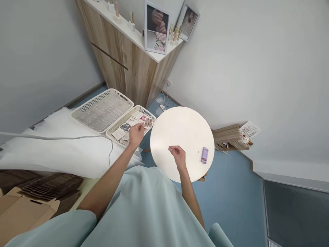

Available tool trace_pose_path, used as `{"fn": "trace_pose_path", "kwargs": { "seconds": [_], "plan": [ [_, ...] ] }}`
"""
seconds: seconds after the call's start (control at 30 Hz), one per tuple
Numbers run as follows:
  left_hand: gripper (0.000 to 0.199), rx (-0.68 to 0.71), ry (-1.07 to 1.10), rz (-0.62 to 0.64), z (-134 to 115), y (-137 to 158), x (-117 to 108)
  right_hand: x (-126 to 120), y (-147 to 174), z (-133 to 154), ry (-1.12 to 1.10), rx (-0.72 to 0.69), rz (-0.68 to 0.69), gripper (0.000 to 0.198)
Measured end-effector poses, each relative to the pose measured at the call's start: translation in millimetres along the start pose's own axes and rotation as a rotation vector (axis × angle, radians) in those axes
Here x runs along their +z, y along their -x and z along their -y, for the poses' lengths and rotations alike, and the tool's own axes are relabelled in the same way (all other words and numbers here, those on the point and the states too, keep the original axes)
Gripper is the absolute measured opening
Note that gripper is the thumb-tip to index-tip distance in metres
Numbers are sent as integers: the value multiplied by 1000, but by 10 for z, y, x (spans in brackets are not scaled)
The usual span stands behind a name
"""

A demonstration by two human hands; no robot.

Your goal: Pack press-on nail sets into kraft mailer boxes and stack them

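"Pale walls (pixel 246 75) and a blue floor (pixel 231 199), with a wood cabinet (pixel 138 68) in the corner, bottles (pixel 132 24) and frames (pixel 157 27) on top. What stands in front?"

"One round white table (pixel 180 118). Left of it are two baskets, side by side, by a white sheet (pixel 59 140). Clear packs (pixel 102 111) fill the left basket (pixel 96 100); a loose heap of cards (pixel 119 133) lies in the right basket (pixel 146 111)."

"And the hands?"

"Left hand (pixel 136 134): thumb and fingers pinching a small card (pixel 148 122) with dark, reddish spots. Right hand (pixel 179 157): above the table, fingers bent and tips drawn close together. Whether it grips something tiny, I can't tell; nothing shows between the tips."

"Where exactly is that card?"

"Up off the heap, at the edge of the right basket nearest the table. It looks just beside the table's rim, but not on it."

"So how much is done?"

"One card is in the fingers; that much is plain. It isn't set down anywhere, and the heap holds plenty more. I'd judge it an early stage, mostly handling and looking through, though one view can't prove that."

"Anything on the table?"

"Only a purple thing (pixel 204 155) near the right edge, too blurred to name, well apart from the card. Neither hand touches it."
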State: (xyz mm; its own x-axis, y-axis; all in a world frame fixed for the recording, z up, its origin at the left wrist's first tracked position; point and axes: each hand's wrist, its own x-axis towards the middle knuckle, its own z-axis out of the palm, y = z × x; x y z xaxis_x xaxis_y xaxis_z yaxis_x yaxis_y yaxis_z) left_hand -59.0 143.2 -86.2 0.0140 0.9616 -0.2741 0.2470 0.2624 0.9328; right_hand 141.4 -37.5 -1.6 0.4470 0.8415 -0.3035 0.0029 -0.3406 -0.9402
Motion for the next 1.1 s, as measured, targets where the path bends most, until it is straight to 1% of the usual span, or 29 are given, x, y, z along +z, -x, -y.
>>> {"fn": "trace_pose_path", "kwargs": {
  "seconds": [0.03, 0.07, 0.13, 0.2, 0.27, 0.4, 0.53, 0.67, 0.77, 0.87, 0.93, 1.0, 1.1],
  "plan": [
    [43, -73, 168, 3, -28, 156, 84, -49, -64, 10, -3, -13, 14, 24],
    [40, -117, 291, 29, -60, 311, 168, -101, -126, 23, -13, -25, 24, 25],
    [35, -177, 431, 113, -138, 608, 329, -214, -241, 49, -34, -48, 44, 26],
    [28, -229, 487, 212, -224, 872, 478, -332, -332, 73, -43, -59, 28, 27],
    [23, -281, 520, 280, -304, 1090, 612, -453, -392, 90, -59, -54, 1, 31],
    [21, -351, 571, 347, -427, 1382, 826, -692, -413, 89, -108, -29, -18, 38],
    [29, -372, 566, 380, -532, 1547, 966, -891, -369, 34, -148, -19, -21, 38],
    [30, -391, 575, 433, -626, 1663, 1055, -1038, -333, -21, -202, -10, -38, 35],
    [33, -400, 638, 545, -683, 1724, 1104, -1121, -310, -26, -270, -13, -31, 35],
    [39, -412, 740, 723, -741, 1772, 1152, -1162, -287, -14, -371, -13, 9, 36],
    [43, -409, 792, 820, -780, 1799, 1186, -1163, -278, -9, -417, 11, 37, 40],
    [47, -391, 833, 872, -812, 1817, 1218, -1152, -275, -7, -441, 47, 57, 44],
    [49, -377, 875, 885, -833, 1811, 1248, -1139, -271, 10, -458, 60, 66, 48]
  ]
}}
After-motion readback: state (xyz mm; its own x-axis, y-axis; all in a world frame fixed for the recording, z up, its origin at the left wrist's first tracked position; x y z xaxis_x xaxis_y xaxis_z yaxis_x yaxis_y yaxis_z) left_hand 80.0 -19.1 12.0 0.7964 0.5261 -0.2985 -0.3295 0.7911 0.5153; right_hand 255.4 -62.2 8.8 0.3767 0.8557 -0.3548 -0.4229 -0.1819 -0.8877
